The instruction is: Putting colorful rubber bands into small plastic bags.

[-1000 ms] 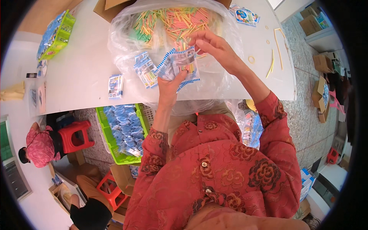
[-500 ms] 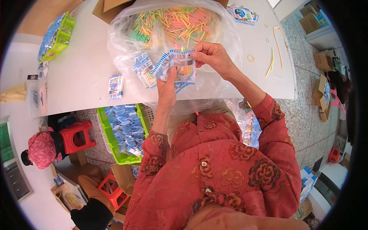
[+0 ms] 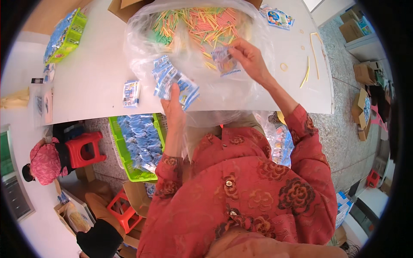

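My left hand is closed around blue-and-white sachets, thumb on top, near the table's front edge. Another sachet stack lies just beyond, partly overlapped by them. To the right, my right hand pinches the edge of a single small printed sachet, somewhat blurred. It hangs over a clear plastic bag spread on the table. Past both hands, the bag holds a heap of thin pink, yellow and green sticks. Left of my left hand lies a separate sachet packet.
Below the table edge stands a green basket of blue packets; another green basket sits far left. Rubber bands, loose yellow sticks and packets lie right. A person is beside a red stool.
My hands have moved apart. The right has drawn one sachet away to the right, while the left has lowered toward the left with the others.
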`<act>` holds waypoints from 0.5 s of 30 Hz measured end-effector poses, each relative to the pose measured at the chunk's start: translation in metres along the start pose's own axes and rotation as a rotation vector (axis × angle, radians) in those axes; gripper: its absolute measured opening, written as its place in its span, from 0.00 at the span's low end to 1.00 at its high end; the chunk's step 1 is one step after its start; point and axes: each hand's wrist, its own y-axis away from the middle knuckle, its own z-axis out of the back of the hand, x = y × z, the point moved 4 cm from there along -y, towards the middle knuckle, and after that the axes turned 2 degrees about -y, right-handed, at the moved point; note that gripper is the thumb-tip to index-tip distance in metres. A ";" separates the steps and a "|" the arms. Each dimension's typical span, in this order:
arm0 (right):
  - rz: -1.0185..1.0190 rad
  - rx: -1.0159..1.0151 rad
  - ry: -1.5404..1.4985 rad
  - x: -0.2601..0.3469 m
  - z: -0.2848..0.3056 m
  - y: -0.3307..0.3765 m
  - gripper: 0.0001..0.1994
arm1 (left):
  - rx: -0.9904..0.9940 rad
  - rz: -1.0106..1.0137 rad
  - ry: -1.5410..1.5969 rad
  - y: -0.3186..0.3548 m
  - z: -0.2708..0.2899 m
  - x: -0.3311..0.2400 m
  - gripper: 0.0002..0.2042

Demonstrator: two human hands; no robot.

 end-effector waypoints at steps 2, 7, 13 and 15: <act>-0.011 0.002 0.008 -0.007 -0.008 0.002 0.05 | 0.041 0.055 0.077 0.006 0.009 -0.006 0.16; 0.011 0.102 -0.074 -0.012 -0.055 -0.003 0.04 | -0.157 -0.016 0.026 0.019 0.053 -0.017 0.18; -0.048 0.160 -0.335 -0.032 -0.117 -0.016 0.03 | -0.158 -0.020 0.024 0.031 0.075 -0.027 0.16; -0.194 0.178 -0.341 -0.047 -0.139 -0.020 0.03 | -0.147 -0.001 0.008 0.033 0.077 -0.024 0.17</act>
